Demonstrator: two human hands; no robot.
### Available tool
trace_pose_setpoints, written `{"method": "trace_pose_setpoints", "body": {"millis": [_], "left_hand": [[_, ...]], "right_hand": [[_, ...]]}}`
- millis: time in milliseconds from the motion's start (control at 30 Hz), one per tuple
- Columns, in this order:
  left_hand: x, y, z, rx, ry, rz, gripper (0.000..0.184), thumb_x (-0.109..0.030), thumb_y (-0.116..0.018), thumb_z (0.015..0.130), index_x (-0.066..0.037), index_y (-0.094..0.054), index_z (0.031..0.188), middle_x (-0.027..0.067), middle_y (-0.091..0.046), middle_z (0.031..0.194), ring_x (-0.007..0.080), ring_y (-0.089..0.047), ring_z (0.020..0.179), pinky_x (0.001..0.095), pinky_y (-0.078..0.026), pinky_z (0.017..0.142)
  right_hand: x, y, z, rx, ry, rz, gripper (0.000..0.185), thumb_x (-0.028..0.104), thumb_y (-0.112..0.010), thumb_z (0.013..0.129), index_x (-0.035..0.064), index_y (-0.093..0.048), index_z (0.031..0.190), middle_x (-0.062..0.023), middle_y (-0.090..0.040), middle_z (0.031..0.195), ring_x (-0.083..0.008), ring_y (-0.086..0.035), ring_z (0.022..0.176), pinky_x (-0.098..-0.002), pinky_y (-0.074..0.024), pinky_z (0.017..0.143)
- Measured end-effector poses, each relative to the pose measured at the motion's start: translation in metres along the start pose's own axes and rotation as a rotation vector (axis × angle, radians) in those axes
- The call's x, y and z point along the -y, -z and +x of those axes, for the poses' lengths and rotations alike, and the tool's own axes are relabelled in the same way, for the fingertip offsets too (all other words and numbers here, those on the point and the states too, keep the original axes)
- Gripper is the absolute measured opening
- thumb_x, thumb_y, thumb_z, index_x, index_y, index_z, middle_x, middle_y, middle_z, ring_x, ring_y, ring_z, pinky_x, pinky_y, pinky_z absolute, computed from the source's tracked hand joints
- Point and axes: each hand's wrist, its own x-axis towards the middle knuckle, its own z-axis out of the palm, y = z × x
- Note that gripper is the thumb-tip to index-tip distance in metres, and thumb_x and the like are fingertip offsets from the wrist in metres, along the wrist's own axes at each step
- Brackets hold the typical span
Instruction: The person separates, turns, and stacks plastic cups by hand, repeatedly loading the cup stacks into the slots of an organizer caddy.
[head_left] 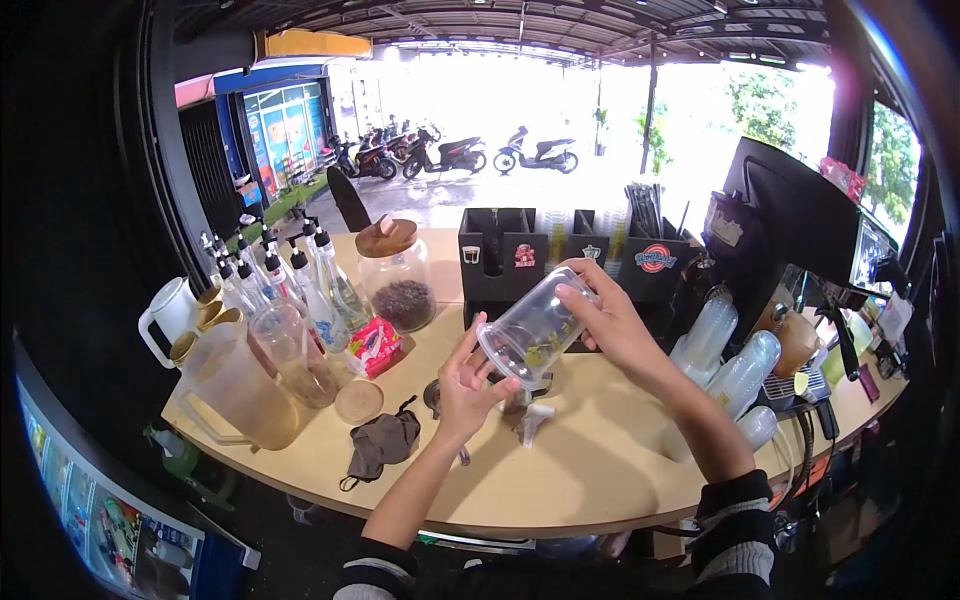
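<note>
A clear plastic cup [527, 328] with a yellow-green print is held tilted above the counter, its rim toward the lower left. Around its base end, my right hand [603, 316] is closed, thumb along the side. My left hand [466, 388] grips the cup at the rim, with the thumb below and fingers at the far side. Beneath the hands lie a crumpled white tissue [536, 422] and a dark metal item, partly hidden. A dark cloth face mask [383, 444] rests left of my left wrist.
Left are a plastic pitcher [235, 385], several pump bottles [325, 315], a red tissue pack [375, 347] and a wooden-lidded jar [402, 285]. A black cup organizer [640, 262] stands behind. Stacked plastic cups [745, 372] and a dark machine [765, 225] occupy the right.
</note>
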Motion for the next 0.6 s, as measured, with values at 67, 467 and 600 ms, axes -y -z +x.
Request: {"method": "trace_pose_setpoints", "body": {"millis": [67, 467, 600], "left_hand": [[0.002, 0.003, -0.001, -0.007, -0.017, 0.017, 0.091, -0.01, -0.08, 0.066, 0.004, -0.026, 0.138, 0.0121, -0.041, 0.129, 0.0218, -0.048, 0.114, 0.0373, -0.041, 0.097], [0.025, 0.052, -0.005, -0.219, 0.172, -0.226, 0.072, -0.033, -0.062, 0.082, -0.002, -0.027, 0.137, 0.0105, -0.035, 0.133, 0.0321, -0.041, 0.123, 0.0454, -0.041, 0.098], [0.025, 0.057, -0.002, -0.193, 0.155, -0.269, 0.067, -0.031, -0.059, 0.085, -0.002, -0.027, 0.136, 0.0094, -0.033, 0.131, 0.0308, -0.04, 0.123, 0.0477, -0.04, 0.098]], "right_hand": [[0.003, 0.001, -0.001, -0.005, -0.04, 0.029, 0.043, 0.037, -0.056, 0.088, 0.0079, -0.046, 0.118, -0.0056, -0.053, 0.088, -0.0072, -0.049, 0.063, -0.0212, -0.039, 0.045], [0.014, 0.066, 0.072, -0.341, 0.353, -0.63, 0.06, 0.038, -0.06, 0.082, 0.004, -0.041, 0.127, -0.0216, -0.048, 0.119, -0.0343, -0.048, 0.111, -0.0433, -0.0398, 0.091], [-0.007, 0.075, 0.124, -0.267, 0.318, -0.9, 0.059, 0.034, -0.061, 0.082, 0.004, -0.039, 0.129, -0.0211, -0.048, 0.121, -0.0341, -0.048, 0.111, -0.0412, -0.0398, 0.092]]}}
